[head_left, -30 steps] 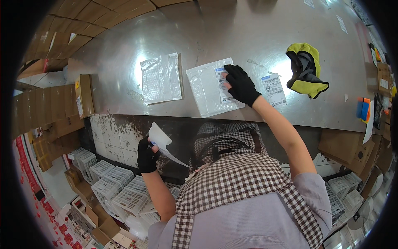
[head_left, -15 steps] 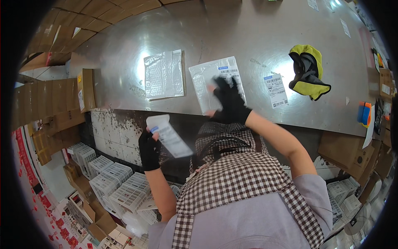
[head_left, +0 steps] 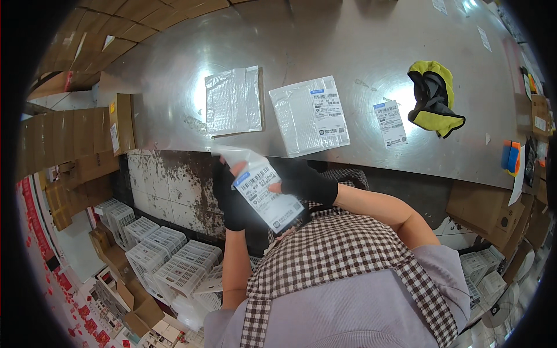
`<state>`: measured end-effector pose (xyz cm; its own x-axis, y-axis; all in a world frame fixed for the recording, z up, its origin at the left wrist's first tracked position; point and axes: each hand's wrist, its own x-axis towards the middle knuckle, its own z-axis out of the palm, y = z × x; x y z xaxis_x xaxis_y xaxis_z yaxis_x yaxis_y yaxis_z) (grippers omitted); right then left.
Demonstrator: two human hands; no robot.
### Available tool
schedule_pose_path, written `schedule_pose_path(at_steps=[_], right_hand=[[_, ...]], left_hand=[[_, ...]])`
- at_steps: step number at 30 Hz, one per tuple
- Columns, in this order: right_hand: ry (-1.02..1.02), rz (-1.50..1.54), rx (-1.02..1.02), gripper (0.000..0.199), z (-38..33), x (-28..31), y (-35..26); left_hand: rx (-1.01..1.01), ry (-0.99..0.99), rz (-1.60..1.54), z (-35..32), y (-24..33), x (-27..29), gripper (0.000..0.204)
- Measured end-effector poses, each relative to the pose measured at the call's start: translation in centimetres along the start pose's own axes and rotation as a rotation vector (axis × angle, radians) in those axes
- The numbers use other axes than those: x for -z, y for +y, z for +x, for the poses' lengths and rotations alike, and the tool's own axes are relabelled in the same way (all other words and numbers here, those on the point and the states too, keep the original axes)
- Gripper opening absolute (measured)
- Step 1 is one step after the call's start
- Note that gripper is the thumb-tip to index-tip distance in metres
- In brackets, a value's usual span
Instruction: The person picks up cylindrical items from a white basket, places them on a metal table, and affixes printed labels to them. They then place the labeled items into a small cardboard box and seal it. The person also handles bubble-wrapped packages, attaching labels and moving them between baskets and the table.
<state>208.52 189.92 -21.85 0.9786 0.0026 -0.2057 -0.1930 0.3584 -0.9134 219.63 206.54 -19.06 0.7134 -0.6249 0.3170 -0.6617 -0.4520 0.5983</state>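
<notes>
Over the table's near edge, my left hand (head_left: 225,194) in a black fingerless glove grips a white shipping label (head_left: 270,200), tilted, with its printed side showing. My right hand (head_left: 308,184), gloved the same way, has its thumb on the label's right side; its other fingers are hidden behind the sheet. Just beyond lies a flat white package (head_left: 297,119) with a label (head_left: 329,113) on its right part. To its left is a similar white package (head_left: 234,101) showing no label. Another label (head_left: 391,124) lies on the metal table to the right.
A yellow-green and black cloth item (head_left: 432,98) rests on the metal table (head_left: 348,35), right of the loose label. Cardboard boxes (head_left: 69,139) are stacked along the left. White plastic crates (head_left: 174,261) stand on the floor below, and an orange-and-blue object (head_left: 511,159) sits at the right edge.
My right hand has come off the middle package and moved left and nearer to the label. The label in my left hand has shifted right and now shows its print clearly.
</notes>
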Motion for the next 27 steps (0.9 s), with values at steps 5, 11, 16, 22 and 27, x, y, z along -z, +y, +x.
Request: schedule_pose_path(at_steps=[5,11,16,22,27], right_hand=[[0.144,-0.308,0.001,0.05,-0.8,0.0,-2.2],[0.232,-0.671,0.533,0.034,0.3,-0.5,-3.1],[0.065,-0.653,0.417,0.024,0.6,-0.7,-2.5],[-0.022,-0.504,0.446,0.02,1.4,-0.7,-2.0],[0.0,-0.487,0.415,0.016,1.8,-1.6,-3.1]], left_hand=[[-0.048,0.073,0.033,2.2,2.8,1.0,0.011],[0.2,-0.124,-0.265,1.1,2.4,0.4,0.014],[0.048,-0.219,-0.18,1.2,2.4,0.8,0.01],[0.216,-0.263,-0.445,-0.2,0.0,0.4,0.015],[0.355,-0.326,-0.564,-0.6,-1.0,0.9,0.014]])
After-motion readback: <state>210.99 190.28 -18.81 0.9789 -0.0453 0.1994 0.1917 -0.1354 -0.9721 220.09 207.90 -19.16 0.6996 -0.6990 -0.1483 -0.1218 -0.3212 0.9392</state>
